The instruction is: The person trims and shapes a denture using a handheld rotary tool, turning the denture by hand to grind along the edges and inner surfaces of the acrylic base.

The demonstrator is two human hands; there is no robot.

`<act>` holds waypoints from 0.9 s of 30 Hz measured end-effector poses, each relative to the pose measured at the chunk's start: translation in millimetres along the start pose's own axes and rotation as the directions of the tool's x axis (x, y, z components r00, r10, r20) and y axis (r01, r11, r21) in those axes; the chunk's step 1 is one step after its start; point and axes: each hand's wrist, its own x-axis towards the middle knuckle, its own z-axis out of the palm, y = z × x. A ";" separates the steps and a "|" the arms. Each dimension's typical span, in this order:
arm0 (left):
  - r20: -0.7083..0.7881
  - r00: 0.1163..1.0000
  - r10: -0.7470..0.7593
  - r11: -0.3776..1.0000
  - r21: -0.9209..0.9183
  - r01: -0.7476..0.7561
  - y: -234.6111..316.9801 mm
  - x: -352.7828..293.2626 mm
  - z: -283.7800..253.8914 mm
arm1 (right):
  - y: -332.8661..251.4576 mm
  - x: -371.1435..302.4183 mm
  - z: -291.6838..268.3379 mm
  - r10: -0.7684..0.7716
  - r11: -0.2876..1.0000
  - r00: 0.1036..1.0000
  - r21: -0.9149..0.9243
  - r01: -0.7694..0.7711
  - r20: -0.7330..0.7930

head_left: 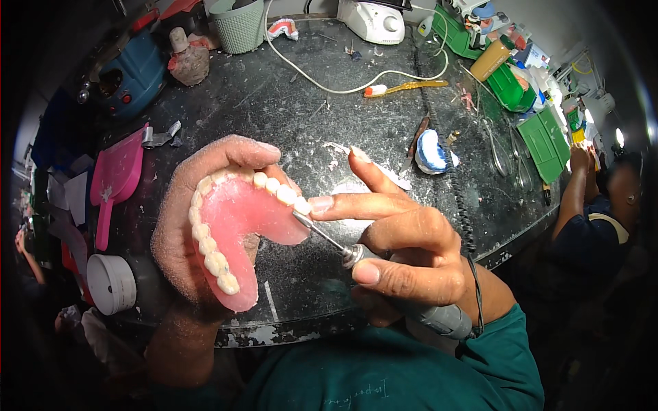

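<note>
My left hand, coated in pale dust, is closed around the outer side of a pink denture with a curved row of cream teeth. My right hand grips a grey rotary handpiece like a pen. Its thin metal bur points left, and the tip meets the denture at the teeth's edge near its right end. My right index fingertip rests beside the last tooth there, while the middle finger stretches up and away. The palm side of my left hand is partly hidden behind the denture.
Dust and scraps cover the black bench. A pink dustpan and a white round tub lie left. Farther back stand a blue machine and a white control unit. A toothbrush and blue-white mould lie beyond my right hand. Another person sits right.
</note>
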 end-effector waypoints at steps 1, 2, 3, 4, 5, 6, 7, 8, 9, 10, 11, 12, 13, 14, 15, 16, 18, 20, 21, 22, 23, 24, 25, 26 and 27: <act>0.000 1.000 -0.002 1.000 0.002 0.002 -1.9 -0.3 -0.8 | 1.0 -0.3 0.2 0.000 1.000 1.000 0.004 0.000 0.005; 0.011 1.000 0.012 1.000 0.006 -0.013 -4.4 -0.3 -2.2 | 2.0 -0.6 0.2 0.001 1.000 1.000 0.008 -0.001 0.010; 0.023 0.999 0.027 1.000 0.010 -0.027 -7.0 0.0 -3.1 | 2.7 -1.0 -0.8 0.003 1.000 1.000 0.008 -0.003 0.009; 0.023 0.999 0.029 1.000 0.011 -0.029 -5.1 0.3 -3.7 | 0.0 1.0 -2.7 0.008 1.000 1.000 0.005 -0.008 0.030; 0.036 0.998 0.046 0.999 0.007 -0.046 -3.7 0.8 -4.1 | -1.9 2.3 -3.9 0.014 1.000 0.999 0.002 -0.014 0.052; 0.048 0.997 0.062 0.998 0.002 -0.062 -2.6 1.2 -4.3 | -2.2 2.4 -3.4 0.013 1.000 0.999 0.001 -0.013 0.052; 0.049 0.997 0.063 0.998 0.003 -0.063 -1.7 1.1 -4.9 | -1.7 2.0 -1.9 0.004 1.000 0.999 -0.001 -0.004 0.033; 0.048 0.996 0.071 0.997 0.031 -0.072 -1.1 0.9 -5.4 | -1.7 1.8 -1.1 -0.005 1.000 1.000 -0.003 0.005 0.014; 0.048 0.996 0.078 0.995 0.060 -0.081 -0.6 0.7 -5.4 | -2.5 2.1 -1.1 -0.007 1.000 1.000 -0.004 0.007 0.014; 0.048 0.996 0.077 0.995 0.058 -0.080 -3.0 0.4 -5.1 | -1.3 1.2 -0.7 -0.005 1.000 1.000 -0.006 0.005 0.019; 0.032 0.996 0.081 0.996 0.020 -0.082 -5.5 0.0 -4.5 | -0.2 0.4 -0.4 -0.003 1.000 1.000 -0.007 0.003 0.024; 0.016 0.996 0.085 0.996 -0.018 -0.084 -7.8 -0.4 -4.1 | 0.2 0.1 -0.9 -0.001 1.000 1.000 -0.007 0.002 0.024; 0.015 0.996 0.084 0.996 -0.016 -0.084 -8.1 -0.6 -4.0 | -0.7 0.9 -2.0 0.007 1.000 1.000 0.011 -0.007 0.028; 0.007 0.995 0.102 0.995 -0.021 -0.102 -8.3 -0.9 -4.2 | -1.0 1.4 -2.3 0.015 0.999 0.999 0.030 -0.016 0.031; -0.001 0.993 0.119 0.993 -0.025 -0.119 -8.5 -1.6 -4.7 | -0.6 1.4 -1.2 0.013 0.999 0.999 0.034 -0.014 0.031; 0.002 0.993 0.121 0.992 -0.029 -0.121 -9.8 -1.7 -7.2 | -1.6 1.5 -1.8 0.016 1.000 1.000 0.021 -0.016 0.024; 0.074 0.993 0.094 0.994 -0.071 -0.089 -12.5 -3.1 -15.5 | -3.3 1.8 -2.6 0.018 1.000 1.000 0.004 -0.018 0.017; 0.085 0.989 0.118 0.988 -0.115 -0.108 -14.2 -2.6 -14.9 | -2.2 1.2 -1.8 0.011 1.000 1.000 0.026 -0.011 0.011; 0.094 0.985 0.142 0.979 -0.159 -0.126 -14.6 -2.3 -14.9 | -2.4 1.4 -2.0 0.010 1.000 1.000 0.026 -0.010 0.011; 0.093 0.985 0.142 0.980 -0.157 -0.126 -14.6 -2.5 -15.3 | -3.1 1.7 -2.6 0.016 0.999 1.000 0.030 -0.016 0.011; 0.097 0.982 0.161 0.980 -0.136 -0.147 -14.3 -2.9 -16.3 | -3.7 2.1 -2.8 0.021 0.999 1.000 0.034 -0.021 0.011; 0.101 0.979 0.179 0.979 -0.114 -0.167 -13.7 -3.5 -17.5 | -3.4 2.0 -1.5 0.019 0.999 1.000 0.037 -0.019 0.011; 0.109 0.974 0.197 0.977 -0.100 -0.186 -16.4 -2.7 -17.8 | -1.2 0.1 -0.4 0.008 1.000 1.000 0.023 -0.008 -0.002; 0.118 0.969 0.215 0.975 -0.086 -0.206 -18.7 -1.9 -17.9 | 0.3 -1.2 0.6 -0.004 1.000 1.000 0.010 0.004 -0.015; 0.126 0.964 0.233 0.972 -0.073 -0.225 -20.8 -1.2 -17.6 | 0.7 -1.8 1.5 -0.001 1.000 1.000 0.006 0.001 -0.015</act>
